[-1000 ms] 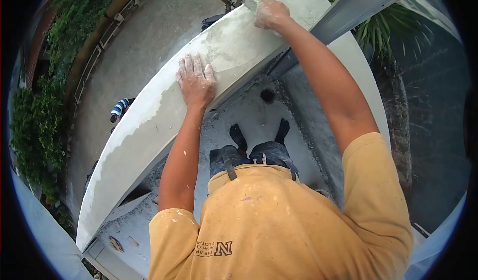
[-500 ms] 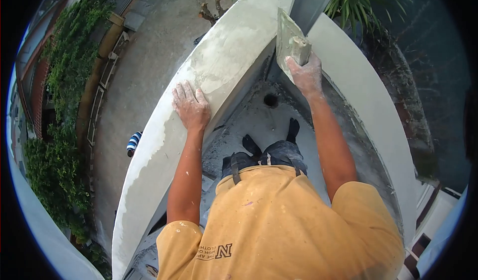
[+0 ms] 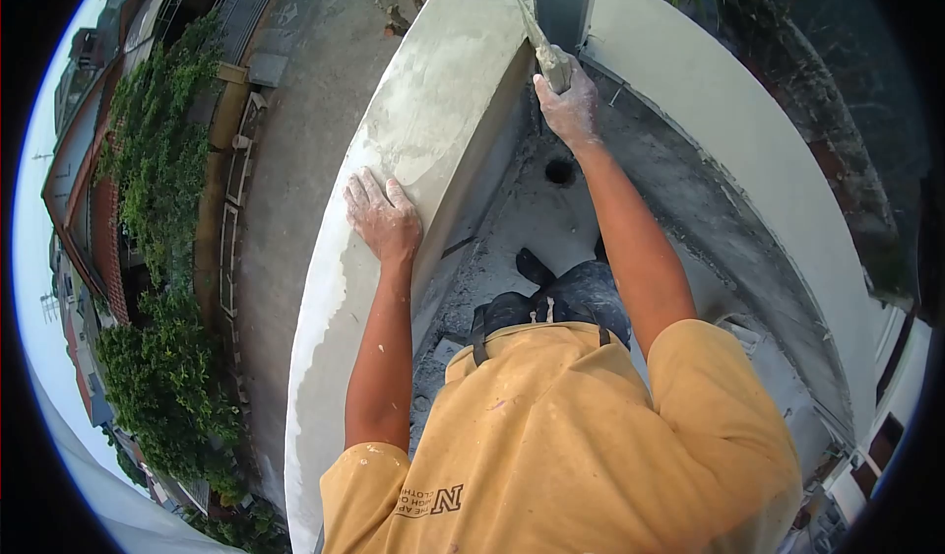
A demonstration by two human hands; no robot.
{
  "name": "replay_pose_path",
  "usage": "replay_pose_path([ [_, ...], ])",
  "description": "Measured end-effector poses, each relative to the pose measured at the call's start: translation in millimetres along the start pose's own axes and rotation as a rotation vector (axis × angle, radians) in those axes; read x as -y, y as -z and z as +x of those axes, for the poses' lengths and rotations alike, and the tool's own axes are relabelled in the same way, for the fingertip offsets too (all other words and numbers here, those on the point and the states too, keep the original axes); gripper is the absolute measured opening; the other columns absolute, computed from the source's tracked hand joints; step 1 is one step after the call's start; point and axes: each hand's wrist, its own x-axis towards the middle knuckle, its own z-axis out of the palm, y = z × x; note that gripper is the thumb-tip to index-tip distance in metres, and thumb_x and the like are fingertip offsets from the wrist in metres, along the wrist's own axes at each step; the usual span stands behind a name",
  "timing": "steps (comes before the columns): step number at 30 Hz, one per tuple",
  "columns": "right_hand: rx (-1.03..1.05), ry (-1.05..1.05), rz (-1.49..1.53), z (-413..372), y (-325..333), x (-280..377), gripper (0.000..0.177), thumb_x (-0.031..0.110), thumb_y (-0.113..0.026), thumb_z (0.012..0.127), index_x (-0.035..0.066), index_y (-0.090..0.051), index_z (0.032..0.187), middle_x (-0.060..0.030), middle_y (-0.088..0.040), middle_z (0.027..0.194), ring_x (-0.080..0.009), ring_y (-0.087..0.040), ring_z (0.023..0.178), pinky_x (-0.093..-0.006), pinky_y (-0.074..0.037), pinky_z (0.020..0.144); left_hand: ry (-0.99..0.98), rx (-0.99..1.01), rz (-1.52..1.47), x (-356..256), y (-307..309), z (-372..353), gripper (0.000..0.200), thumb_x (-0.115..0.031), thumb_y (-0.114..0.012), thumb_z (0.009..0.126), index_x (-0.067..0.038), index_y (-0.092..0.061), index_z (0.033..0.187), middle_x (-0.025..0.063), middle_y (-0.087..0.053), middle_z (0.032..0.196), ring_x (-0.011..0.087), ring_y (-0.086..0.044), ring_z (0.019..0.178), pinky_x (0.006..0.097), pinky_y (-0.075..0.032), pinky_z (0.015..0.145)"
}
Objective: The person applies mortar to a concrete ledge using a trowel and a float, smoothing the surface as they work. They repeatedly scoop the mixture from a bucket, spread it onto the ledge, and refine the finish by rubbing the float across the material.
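Observation:
My left hand (image 3: 384,214), dusted with plaster, rests flat on top of the curved wall (image 3: 433,91), fingers spread. The coating under it is damp grey in places and paler along the outer edge. In my right hand (image 3: 569,106) is a plastering float (image 3: 553,66), gripped by its chunky, plaster-caked handle. Its thin blade is seen nearly edge-on, tilted up at the wall's inner edge, close beside a grey metal post (image 3: 564,7). My fingers hide part of the handle.
Another pale curved ledge (image 3: 748,101) runs down the right side. Between the ledges lies a dusty floor with a round drain hole (image 3: 560,171) and rubble near my legs. Beyond the wall, far below, are a paved yard (image 3: 295,160), green shrubs (image 3: 157,377) and roofs.
The float has turned from showing its broad face to nearly edge-on and come down to the wall's inner edge. My left hand stays on the wall; the view has shifted.

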Motion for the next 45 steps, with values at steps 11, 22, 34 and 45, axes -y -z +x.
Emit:
replay_pose_path([
  [11, -0.043, 0.019, 0.024, -25, 9, -10, 0.038, 0.01, -0.067, 0.079, 0.003, -0.059, 0.116, -0.0134, -0.066, 0.105, -0.0243, -0.064, 0.097, -0.0349, -0.049, 0.087, -0.018, -0.034, 0.019, 5, -5, 0, 0.057, -0.036, -0.036, 0.098, -0.001, -0.035, 0.143, 0.0201, -0.029, 0.15, 0.0353, -0.021, 0.142, 0.0476, -0.013, 0.115],
  [22, 0.059, -0.035, 0.147, -62, -11, -7, 0.037, 0.006, -0.064, 0.079, 0.004, -0.059, 0.116, -0.0065, -0.066, 0.1, -0.0164, -0.063, 0.089, -0.0295, -0.049, 0.082, -0.009, -0.025, 0.012, 5, -7, 2, 0.057, -0.035, -0.035, 0.098, -0.001, -0.034, 0.144, 0.0202, -0.027, 0.151, 0.0354, -0.018, 0.142, 0.0481, -0.011, 0.115],
  [34, -0.098, 0.031, 0.136, -57, -10, 12, 0.041, 0.008, -0.066, 0.079, 0.001, -0.057, 0.118, -0.0165, -0.066, 0.106, -0.0284, -0.065, 0.096, -0.0357, -0.051, 0.085, -0.019, -0.046, 0.016, 4, -8, 0, 0.057, -0.036, -0.036, 0.098, -0.001, -0.036, 0.143, 0.0209, -0.029, 0.15, 0.0358, -0.02, 0.142, 0.0481, -0.012, 0.115],
  [45, 0.219, -0.243, 0.272, -182, -14, -8, 0.043, 0.005, -0.065, 0.08, 0.004, -0.056, 0.122, -0.0138, -0.066, 0.106, -0.0258, -0.065, 0.096, -0.0329, -0.05, 0.087, -0.035, -0.08, 0.058, 6, -12, 3, 0.056, -0.036, -0.038, 0.098, -0.003, -0.037, 0.142, 0.0197, -0.032, 0.149, 0.0351, -0.023, 0.141, 0.048, -0.015, 0.114],
])
